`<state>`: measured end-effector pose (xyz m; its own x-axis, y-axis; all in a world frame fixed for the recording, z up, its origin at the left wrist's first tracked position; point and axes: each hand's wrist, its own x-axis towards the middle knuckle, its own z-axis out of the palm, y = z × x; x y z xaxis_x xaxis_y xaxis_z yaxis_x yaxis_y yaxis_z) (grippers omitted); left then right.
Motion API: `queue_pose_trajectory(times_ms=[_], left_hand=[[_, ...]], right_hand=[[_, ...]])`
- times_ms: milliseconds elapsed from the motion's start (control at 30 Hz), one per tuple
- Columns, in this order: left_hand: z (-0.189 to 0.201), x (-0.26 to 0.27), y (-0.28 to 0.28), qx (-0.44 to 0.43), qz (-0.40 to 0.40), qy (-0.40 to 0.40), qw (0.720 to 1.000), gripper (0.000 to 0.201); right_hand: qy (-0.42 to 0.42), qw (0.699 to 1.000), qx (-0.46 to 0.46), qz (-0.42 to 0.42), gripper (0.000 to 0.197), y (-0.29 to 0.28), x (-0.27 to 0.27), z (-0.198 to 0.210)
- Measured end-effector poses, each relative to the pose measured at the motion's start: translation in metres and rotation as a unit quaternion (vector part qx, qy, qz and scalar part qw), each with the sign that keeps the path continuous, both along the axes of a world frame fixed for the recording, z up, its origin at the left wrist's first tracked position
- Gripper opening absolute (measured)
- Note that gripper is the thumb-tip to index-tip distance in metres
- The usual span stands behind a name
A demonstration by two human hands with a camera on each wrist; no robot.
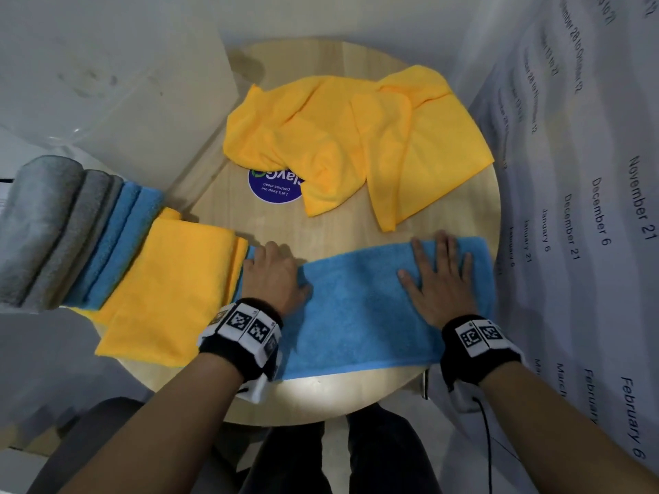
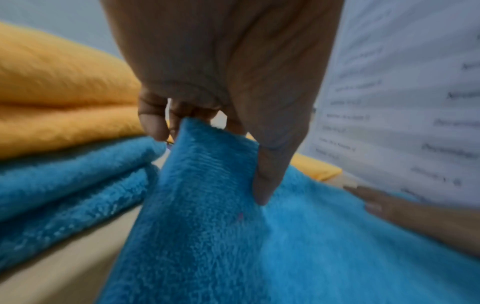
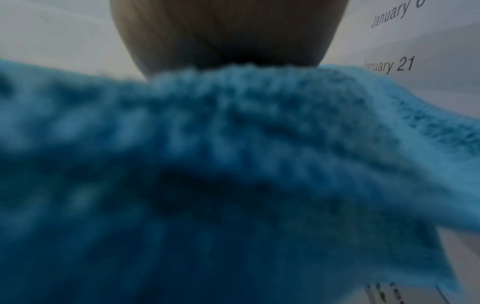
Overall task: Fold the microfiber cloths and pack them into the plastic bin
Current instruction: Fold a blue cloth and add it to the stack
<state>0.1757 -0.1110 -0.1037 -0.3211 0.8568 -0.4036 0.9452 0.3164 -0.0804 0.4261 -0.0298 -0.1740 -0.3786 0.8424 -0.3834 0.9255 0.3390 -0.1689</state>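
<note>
The round pale wooden table (image 1: pixel 338 222) leaves little free room: its far half is covered by a rumpled loose heap of yellow microfibre cloths (image 1: pixel 342 137), its left rim by a fanned stack of already folded grey, blue and yellow cloths (image 1: pixel 107 244), and a wall printed with dates stands close on the right. A clear plastic bin (image 1: pixel 107 101) appears to sit at far left, though its outline is faint.

Along the near edge lies the long blue microfibre cloth (image 1: pixel 356 308), folded into a strip running left to right. It looks light, limp and plush, so I judge it will sag and lose its fold unless it is pinned or taken at a corner or hemmed edge.

The right hand (image 1: pixel 442 276) lies flat with fingers spread, pressing the strip's right part to the table. The left hand (image 2: pixel 221 86) is curled round the strip's left end, fingers and thumb pinching the fabric and raising it into a peak just beside the folded stack.

Folding rightward over the pinned half seems the clearest path.
</note>
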Motion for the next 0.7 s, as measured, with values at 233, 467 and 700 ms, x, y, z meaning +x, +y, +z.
queue_pose_trajectory(times_ms=[233,467,700], left_hand=[[0.011,-0.026,-0.04,-0.036,0.136,-0.287,0.948,0.039],[0.025,-0.02,-0.042,0.19,0.228,-0.389,0.872,0.013],[0.049,-0.03,-0.047,0.293,0.234,-0.282,0.883,0.016]], right_hand=[[0.001,1.0,0.007,-0.004,0.08,0.007,-0.004,-0.002],[0.005,1.0,-0.022,-0.005,0.083,0.013,-0.007,0.003],[0.025,1.0,-0.007,0.014,0.085,-0.004,-0.031,0.014]])
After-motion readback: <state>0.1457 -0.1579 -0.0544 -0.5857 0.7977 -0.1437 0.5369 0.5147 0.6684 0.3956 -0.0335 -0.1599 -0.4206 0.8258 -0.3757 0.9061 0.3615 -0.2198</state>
